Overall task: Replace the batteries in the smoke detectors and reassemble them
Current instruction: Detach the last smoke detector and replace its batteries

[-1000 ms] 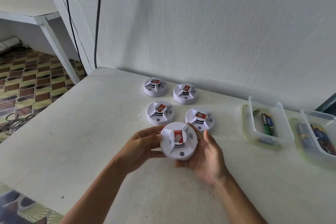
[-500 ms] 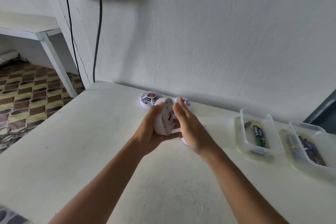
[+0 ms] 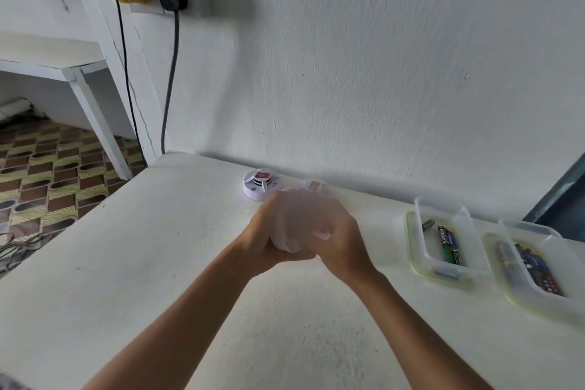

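Both hands hold one white round smoke detector [image 3: 289,231] above the table, tipped on edge and blurred by motion. My left hand [image 3: 264,239] cups it from the left and below. My right hand [image 3: 340,239] clasps its right side. Behind them a second detector [image 3: 259,184] with a red label sits flat near the wall. The top of a third detector [image 3: 314,184] shows just over my fingers. Other detectors are hidden behind my hands.
Two clear plastic tubs stand at the right: the nearer tub [image 3: 421,231] holds green and black batteries [image 3: 449,244], the farther tub [image 3: 544,282] holds dark blue ones. Two plugs and cables hang on the wall at left. The white table [image 3: 158,263] ends at left over a patterned floor.
The held detector rose from flat near the table front, turned on edge and now blurs between both hands. The view tilted upward, showing the wall sockets.
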{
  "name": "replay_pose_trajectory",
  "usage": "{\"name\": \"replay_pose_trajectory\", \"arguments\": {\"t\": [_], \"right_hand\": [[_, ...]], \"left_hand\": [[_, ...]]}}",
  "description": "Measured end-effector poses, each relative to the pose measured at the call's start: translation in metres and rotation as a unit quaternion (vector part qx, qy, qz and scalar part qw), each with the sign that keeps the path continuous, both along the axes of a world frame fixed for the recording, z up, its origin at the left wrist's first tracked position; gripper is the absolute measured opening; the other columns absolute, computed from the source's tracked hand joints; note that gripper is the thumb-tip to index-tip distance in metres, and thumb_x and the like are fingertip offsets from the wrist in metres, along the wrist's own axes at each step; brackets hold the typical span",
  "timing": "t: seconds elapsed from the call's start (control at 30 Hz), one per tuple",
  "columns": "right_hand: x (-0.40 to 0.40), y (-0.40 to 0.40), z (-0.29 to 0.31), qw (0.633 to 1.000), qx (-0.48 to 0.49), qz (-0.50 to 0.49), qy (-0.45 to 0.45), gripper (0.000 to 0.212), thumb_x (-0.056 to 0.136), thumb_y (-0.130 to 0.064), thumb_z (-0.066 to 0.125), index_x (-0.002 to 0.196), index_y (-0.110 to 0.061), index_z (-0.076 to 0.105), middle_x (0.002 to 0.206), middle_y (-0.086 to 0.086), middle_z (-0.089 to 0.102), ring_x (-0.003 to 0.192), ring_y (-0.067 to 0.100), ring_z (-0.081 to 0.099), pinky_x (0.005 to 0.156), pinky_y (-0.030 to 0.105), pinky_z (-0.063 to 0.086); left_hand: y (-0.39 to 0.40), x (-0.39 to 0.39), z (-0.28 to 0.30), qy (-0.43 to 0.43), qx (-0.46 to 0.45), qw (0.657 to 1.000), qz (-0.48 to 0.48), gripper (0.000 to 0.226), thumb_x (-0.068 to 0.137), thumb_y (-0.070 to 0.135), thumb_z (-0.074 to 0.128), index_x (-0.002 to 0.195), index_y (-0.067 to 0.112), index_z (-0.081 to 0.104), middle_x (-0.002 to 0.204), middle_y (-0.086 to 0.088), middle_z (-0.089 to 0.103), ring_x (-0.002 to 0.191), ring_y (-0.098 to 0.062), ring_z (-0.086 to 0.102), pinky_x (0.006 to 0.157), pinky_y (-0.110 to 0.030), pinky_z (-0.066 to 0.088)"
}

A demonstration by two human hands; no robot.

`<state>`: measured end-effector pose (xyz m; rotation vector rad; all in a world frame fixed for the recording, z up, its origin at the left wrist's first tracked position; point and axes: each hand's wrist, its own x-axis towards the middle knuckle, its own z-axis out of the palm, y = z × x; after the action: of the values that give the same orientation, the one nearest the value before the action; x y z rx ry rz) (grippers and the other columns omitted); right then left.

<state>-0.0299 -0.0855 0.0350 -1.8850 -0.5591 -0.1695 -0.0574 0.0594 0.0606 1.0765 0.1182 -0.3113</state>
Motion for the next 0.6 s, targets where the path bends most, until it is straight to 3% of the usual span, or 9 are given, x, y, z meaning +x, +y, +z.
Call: {"name": "replay_pose_trajectory", "arguments": {"t": [0.17, 0.27, 0.43, 0.53, 0.6], "right_hand": [[0.005, -0.009, -0.001, 0.996, -0.056, 0.026, -0.063, 0.055, 0.071, -0.037, 0.076, 0.12, -0.015, 0.061, 0.107, -0.009, 0.055, 0.093, -0.001, 0.051, 0.072, 0.006, 0.04], [0.009, -0.014, 0.002, 0.994, -0.076, 0.033, -0.066, 0.061, 0.07, -0.043, 0.072, 0.123, -0.015, 0.058, 0.113, -0.005, 0.055, 0.098, 0.002, 0.052, 0.075, 0.006, 0.043], [0.011, -0.017, 0.005, 0.984, -0.119, -0.02, -0.134, 0.071, 0.069, -0.053, 0.067, 0.127, -0.013, 0.055, 0.117, 0.0, 0.062, 0.1, 0.014, 0.06, 0.079, 0.022, 0.053], [0.011, -0.016, 0.001, 0.967, -0.117, -0.076, -0.213, 0.065, 0.073, -0.044, 0.063, 0.125, -0.005, 0.058, 0.113, 0.005, 0.065, 0.102, 0.02, 0.063, 0.081, 0.027, 0.055], [0.015, -0.018, 0.001, 0.97, -0.059, -0.089, -0.217, 0.058, 0.075, -0.037, 0.065, 0.122, -0.004, 0.059, 0.111, 0.004, 0.067, 0.1, 0.017, 0.065, 0.082, 0.023, 0.055]], "left_hand": [[-0.003, 0.001, -0.004, 0.045, -0.044, 0.998, -0.005, 0.055, 0.083, 0.047, 0.055, 0.12, 0.008, 0.065, 0.114, -0.015, 0.061, 0.105, -0.03, 0.054, 0.091, -0.056, 0.051], [-0.007, 0.003, -0.001, 0.049, -0.054, 0.997, -0.009, 0.052, 0.084, 0.046, 0.054, 0.118, 0.01, 0.067, 0.109, -0.013, 0.066, 0.097, -0.028, 0.063, 0.085, -0.053, 0.054], [-0.012, 0.014, 0.0, 0.049, -0.044, 0.998, 0.025, 0.053, 0.086, 0.045, 0.054, 0.124, 0.01, 0.063, 0.116, -0.018, 0.066, 0.1, -0.031, 0.066, 0.079, -0.046, 0.056], [-0.016, 0.021, 0.003, 0.023, -0.049, 0.998, 0.014, 0.042, 0.088, 0.043, 0.051, 0.107, 0.012, 0.072, 0.103, -0.016, 0.068, 0.09, -0.028, 0.067, 0.079, -0.043, 0.055], [-0.019, 0.025, 0.004, 0.017, -0.059, 0.998, 0.005, 0.043, 0.092, 0.043, 0.045, 0.096, 0.014, 0.076, 0.101, -0.016, 0.07, 0.088, -0.027, 0.069, 0.086, -0.048, 0.053]]}}
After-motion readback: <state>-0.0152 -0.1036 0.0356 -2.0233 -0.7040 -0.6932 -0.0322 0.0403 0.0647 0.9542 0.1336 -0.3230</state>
